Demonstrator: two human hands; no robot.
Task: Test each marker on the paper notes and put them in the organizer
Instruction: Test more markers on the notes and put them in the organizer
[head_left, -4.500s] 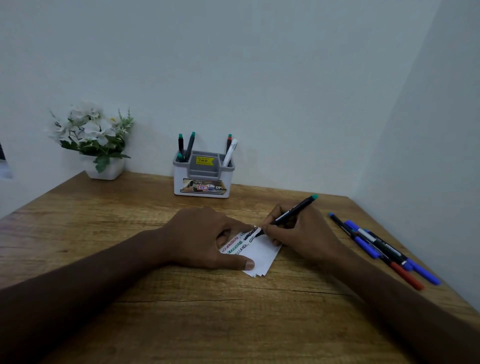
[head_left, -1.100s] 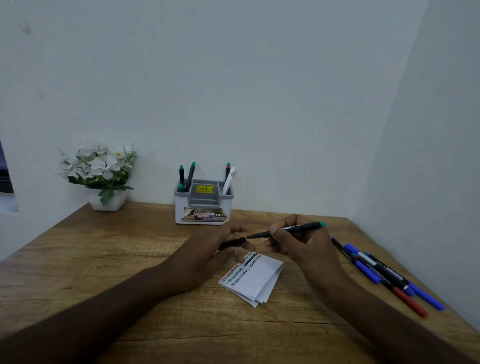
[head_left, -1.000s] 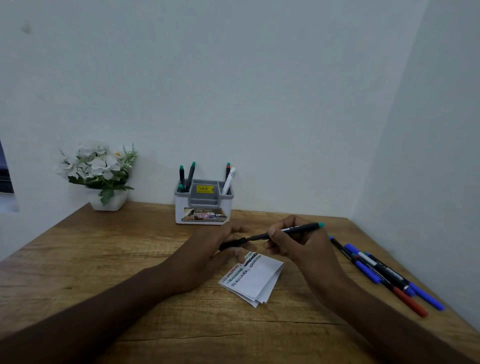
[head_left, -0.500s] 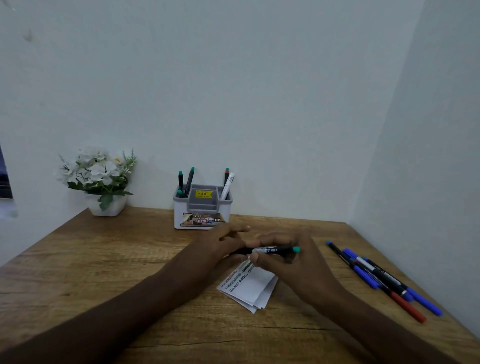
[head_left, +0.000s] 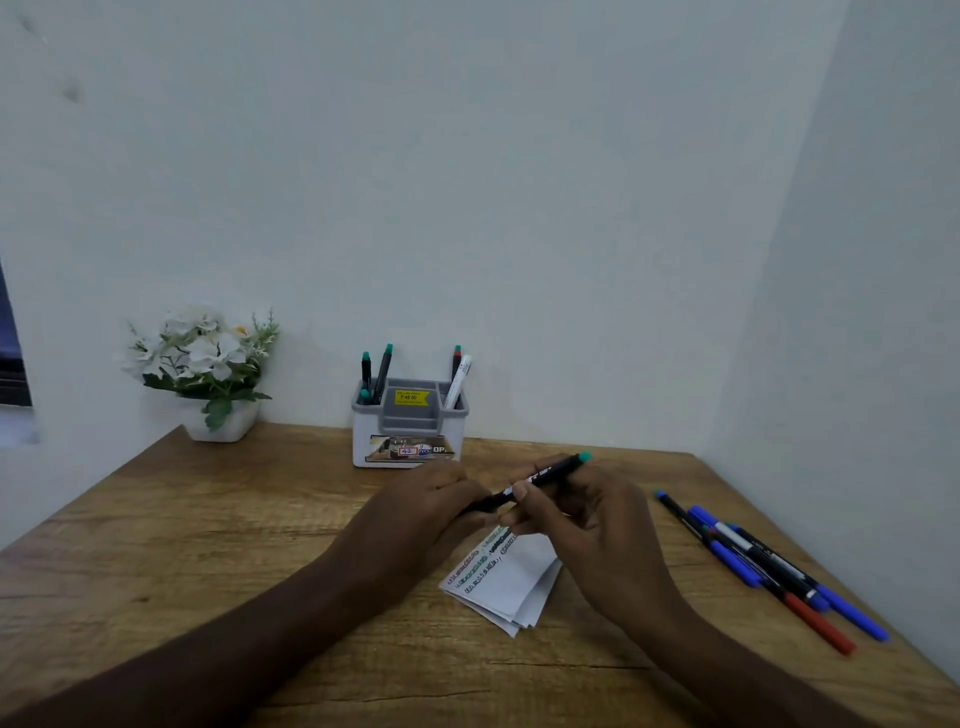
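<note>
Both hands meet above the middle of the wooden bench (head_left: 208, 530), sharing one slim black marker with a teal end cap (head_left: 540, 478). The marker's long axis runs on a slant, its teal end pointing up and toward the far right corner of the bench, its other end dipping down and to the left into the left hand (head_left: 426, 509). The left hand is curled around that lower end, fingers closed on it. The right hand (head_left: 587, 525) pinches the barrel near its middle between thumb and fingers, with the teal cap sticking out past the knuckles.

Directly beneath the hands lies a small stack of white paper notes (head_left: 511, 584), fanned slightly, with short scribbled lines in several colours along its upper left side. The stack rests flat on the bench, a corner pointing toward the near edge.

Near the right edge of the bench lies a bundle of loose markers with blue, red and black parts (head_left: 769, 566), side by side and touching, their long axes running from the far left to the near right.

At the far edge, against the wall, stands a white and grey plastic organizer with a yellow price sticker (head_left: 409, 431). Dark markers with teal caps stand in its left compartment; a red-capped one and a white one lean in its right. A white pot of white artificial flowers (head_left: 208, 374) sits at the far left corner.
</note>
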